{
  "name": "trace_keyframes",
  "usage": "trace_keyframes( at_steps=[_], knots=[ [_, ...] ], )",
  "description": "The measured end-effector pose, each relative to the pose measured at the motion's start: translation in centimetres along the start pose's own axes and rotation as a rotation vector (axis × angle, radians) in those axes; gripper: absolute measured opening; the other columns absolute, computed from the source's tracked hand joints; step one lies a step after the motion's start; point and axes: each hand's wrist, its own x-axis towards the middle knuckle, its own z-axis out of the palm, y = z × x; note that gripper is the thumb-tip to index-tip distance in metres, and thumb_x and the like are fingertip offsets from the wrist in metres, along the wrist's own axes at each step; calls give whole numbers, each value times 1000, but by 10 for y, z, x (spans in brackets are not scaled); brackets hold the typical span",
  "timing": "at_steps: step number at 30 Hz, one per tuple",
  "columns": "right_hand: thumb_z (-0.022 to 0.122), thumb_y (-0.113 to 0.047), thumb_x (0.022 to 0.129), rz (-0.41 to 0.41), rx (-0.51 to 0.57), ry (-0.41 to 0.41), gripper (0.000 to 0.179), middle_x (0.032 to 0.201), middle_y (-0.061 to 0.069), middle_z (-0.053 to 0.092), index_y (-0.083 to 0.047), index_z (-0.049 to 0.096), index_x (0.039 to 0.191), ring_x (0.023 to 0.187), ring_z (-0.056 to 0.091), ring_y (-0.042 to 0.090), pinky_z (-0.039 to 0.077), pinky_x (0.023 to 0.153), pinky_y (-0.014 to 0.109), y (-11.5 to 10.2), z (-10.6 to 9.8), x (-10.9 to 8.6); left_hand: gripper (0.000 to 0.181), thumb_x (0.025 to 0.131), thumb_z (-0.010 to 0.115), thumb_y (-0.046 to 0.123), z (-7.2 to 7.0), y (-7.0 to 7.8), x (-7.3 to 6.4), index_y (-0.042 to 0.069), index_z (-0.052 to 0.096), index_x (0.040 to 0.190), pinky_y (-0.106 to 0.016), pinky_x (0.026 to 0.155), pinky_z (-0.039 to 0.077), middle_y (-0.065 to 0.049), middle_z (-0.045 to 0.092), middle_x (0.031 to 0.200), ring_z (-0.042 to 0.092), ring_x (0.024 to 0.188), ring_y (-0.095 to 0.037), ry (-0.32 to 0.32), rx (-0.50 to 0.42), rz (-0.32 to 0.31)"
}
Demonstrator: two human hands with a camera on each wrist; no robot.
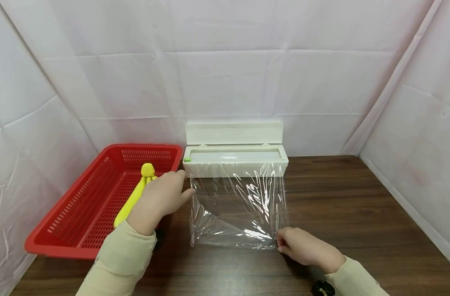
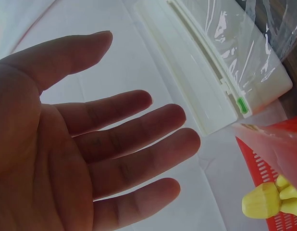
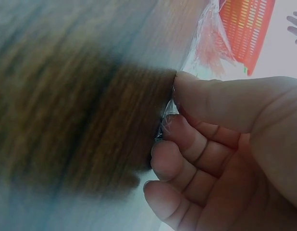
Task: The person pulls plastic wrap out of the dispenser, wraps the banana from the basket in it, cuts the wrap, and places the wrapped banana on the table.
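Observation:
A sheet of clear plastic wrap [image 1: 236, 209] runs from the front of a white wrap dispenser [image 1: 235, 169] toward the person. My right hand [image 1: 307, 246] pinches its near right corner between thumb and fingers, low over the table. In the right wrist view the thumb [image 3: 211, 98] presses the film against the index finger. My left hand [image 1: 163, 195] hovers near the dispenser's left end, beside the film's left edge, holding nothing. Its fingers [image 2: 139, 159] are straight and spread in the left wrist view. The dispenser's lid [image 1: 234, 133] stands raised, and a green slider [image 1: 187, 159] sits at its left end.
At the left stands a red plastic basket [image 1: 75, 201] holding a yellow bunch of bananas [image 1: 130, 201], partly hidden by the left arm. Dark wooden table [image 1: 343, 205] extends to the right. White cloth walls [image 1: 225, 82] enclose the back and sides.

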Motion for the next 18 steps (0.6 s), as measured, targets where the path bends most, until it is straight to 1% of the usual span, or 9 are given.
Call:
trace_keyframes(
  at_steps=[5, 12, 15, 18],
  knots=[
    [65, -11, 85, -12, -5, 9, 24, 65, -12, 43, -18, 48, 71, 60, 37, 1, 33, 56, 21, 0, -1, 0, 37, 87, 63, 32, -2, -3, 2, 0, 56, 104, -43, 66, 50, -14, 65, 91, 62, 81, -27, 10, 2, -4],
    [65, -11, 86, -14, -3, 6, 23, 66, -12, 44, -18, 48, 71, 60, 37, 1, 34, 56, 21, -1, -2, 0, 34, 88, 61, 31, -3, -8, 5, 1, 57, 102, -46, 71, 51, -17, 64, 96, 62, 87, -31, 60, 19, -4],
    [65, -11, 86, -11, -3, 6, 23, 66, -12, 44, -18, 49, 71, 60, 37, 1, 34, 55, 21, -1, -2, 0, 34, 89, 61, 30, -4, -11, 6, 0, 57, 102, -46, 71, 51, -18, 64, 95, 62, 86, -31, 54, 20, -4],
    [65, -11, 86, -5, 1, 3, 23, 66, -11, 44, -18, 49, 71, 60, 38, 1, 34, 55, 21, -1, -2, 0, 36, 89, 61, 30, -6, -14, 7, -2, 56, 104, -47, 72, 51, -18, 63, 98, 61, 89, -31, 42, 22, -15]
  ],
)
